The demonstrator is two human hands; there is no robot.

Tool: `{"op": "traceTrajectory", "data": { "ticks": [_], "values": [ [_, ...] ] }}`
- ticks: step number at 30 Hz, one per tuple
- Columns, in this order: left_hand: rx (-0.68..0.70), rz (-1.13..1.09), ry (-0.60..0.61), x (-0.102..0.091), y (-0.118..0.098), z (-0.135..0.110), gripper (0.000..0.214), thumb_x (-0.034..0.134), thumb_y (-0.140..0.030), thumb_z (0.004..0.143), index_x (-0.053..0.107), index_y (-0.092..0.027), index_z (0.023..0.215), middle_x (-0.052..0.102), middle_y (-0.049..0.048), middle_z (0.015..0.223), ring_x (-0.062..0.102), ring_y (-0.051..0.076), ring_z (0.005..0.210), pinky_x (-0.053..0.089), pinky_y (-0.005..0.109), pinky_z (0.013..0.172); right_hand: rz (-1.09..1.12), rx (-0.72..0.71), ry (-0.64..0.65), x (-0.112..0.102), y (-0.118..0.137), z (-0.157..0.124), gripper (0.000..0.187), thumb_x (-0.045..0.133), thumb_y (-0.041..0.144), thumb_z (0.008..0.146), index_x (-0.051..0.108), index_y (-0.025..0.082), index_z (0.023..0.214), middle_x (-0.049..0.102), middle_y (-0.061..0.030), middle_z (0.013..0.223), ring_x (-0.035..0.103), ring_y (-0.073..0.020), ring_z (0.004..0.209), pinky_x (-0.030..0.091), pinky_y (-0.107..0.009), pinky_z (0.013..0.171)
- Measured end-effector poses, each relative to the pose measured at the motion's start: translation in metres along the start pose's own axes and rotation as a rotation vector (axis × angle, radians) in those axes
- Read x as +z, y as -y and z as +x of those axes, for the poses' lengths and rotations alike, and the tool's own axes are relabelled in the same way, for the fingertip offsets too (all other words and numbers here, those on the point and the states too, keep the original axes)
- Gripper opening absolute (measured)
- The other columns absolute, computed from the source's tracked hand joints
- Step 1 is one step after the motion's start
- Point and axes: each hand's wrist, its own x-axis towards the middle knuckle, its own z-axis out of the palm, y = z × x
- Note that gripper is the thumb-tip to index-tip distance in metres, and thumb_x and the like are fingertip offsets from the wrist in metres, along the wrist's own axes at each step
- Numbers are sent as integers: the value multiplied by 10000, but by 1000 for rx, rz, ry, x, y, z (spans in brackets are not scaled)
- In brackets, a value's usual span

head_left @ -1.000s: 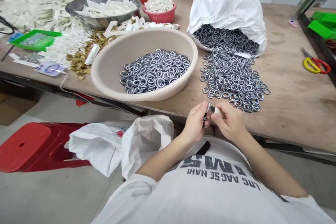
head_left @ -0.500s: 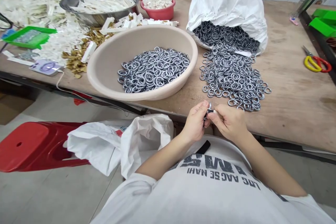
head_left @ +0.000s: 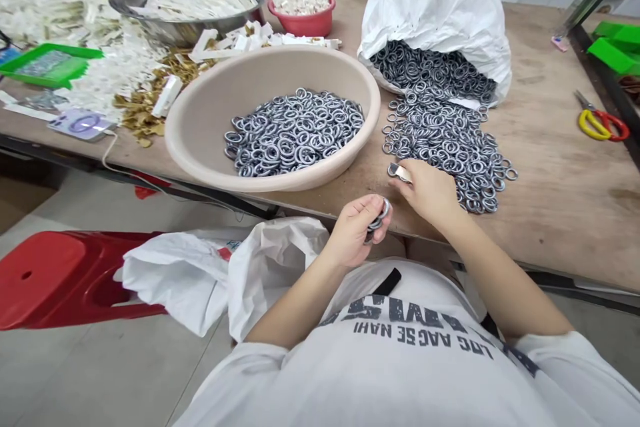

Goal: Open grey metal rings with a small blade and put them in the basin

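- Remote feed, head cam: I have two bare hands working at the edge of a wooden table (head_left: 560, 173).
- L hand (head_left: 353, 230): clenched loosely, grasping a few grey metal rings (head_left: 379, 217) just off the table edge. Fingers hide how many.
- R hand (head_left: 427, 192): out over the table, apparently pinching a metal ring w/ cream tab (head_left: 400, 172) at the fingertips. Far side of the grip hidden, so I can't confirm how firm.
- Location: that piece is just beside the heap of loose rings (head_left: 450, 153) spilling from a white woven sack (head_left: 435, 7). More rings fill a beige basin (head_left: 210, 107).
- Handling, my read: rings look stiff, light one by one, smooth and prob. slippery. Best taken by the rim, thumb + finger; tab looks easiest held by its flat sides.
- Nearby: steel bowl (head_left: 150, 30) of white pieces, pink bowl (head_left: 300, 27), red-and-yellow-handled scissors (head_left: 603, 123); red stool (head_left: 50, 273) on the floor.
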Motion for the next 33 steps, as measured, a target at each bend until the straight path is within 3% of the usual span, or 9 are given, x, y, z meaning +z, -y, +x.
{"op": "traceTrajectory", "data": {
  "ticks": [4,7,12,14,17,23,28,31,33],
  "values": [
    [-6,-56,-99,-12,-7,3,325,707,-374,842,660,-133,1056,576,-11,717,462,32,453,296,146,393,-136,-8,136,7,18,24,321,478,407,983,629,161,1125,693,-146,1098,693,-276,906,446,-325,706],
    [-34,-138,-163,-18,-9,4,318,730,-375,800,642,-148,1003,628,10,778,544,64,510,329,142,374,-52,-4,101,9,15,28,271,467,328,984,636,145,1091,691,-160,1082,686,-279,908,461,-343,732],
    [-9,-141,-237,-10,1,12,355,756,-449,774,586,-156,882,628,2,812,551,58,535,302,137,364,730,-39,-28,4,12,-10,169,534,359,956,613,210,948,675,-38,886,629,-190,813,471,-296,713],
    [21,-88,-235,0,10,16,408,750,-512,771,608,-157,912,606,-11,767,526,53,521,290,145,370,1047,43,-84,5,17,-32,182,569,405,936,584,223,934,635,-3,808,605,-164,732,488,-290,680],
    [47,-25,-212,16,23,20,460,713,-584,782,635,-157,933,560,-29,685,478,51,505,292,158,394,1302,137,-29,13,25,-56,228,598,453,914,570,237,982,583,23,710,577,-154,614,507,-297,593],
    [48,52,-177,22,23,15,415,728,-554,782,558,-177,805,494,-54,629,432,48,488,276,158,419,1315,150,-88,7,13,-62,289,736,427,808,576,235,954,576,20,799,549,-130,676,505,-269,636],
    [15,80,-27,20,21,9,431,730,-553,782,617,-161,922,493,-43,630,382,51,460,252,185,416,1416,-13,101,-3,3,-56,306,739,415,821,645,235,1050,640,-12,942,603,-145,816,516,-282,749],
    [-10,89,18,23,24,8,435,700,-574,801,597,-154,854,492,-30,646,369,49,462,233,195,422,1474,34,112,1,2,-55,249,674,463,870,620,225,921,607,16,776,563,-130,651,491,-276,634],
    [0,110,62,24,24,8,441,660,-566,838,545,-150,747,483,-20,663,376,47,472,238,201,437,1425,72,16,2,0,-55,275,617,486,904,579,221,839,551,31,697,508,-122,596,450,-268,596]
  ]
}}
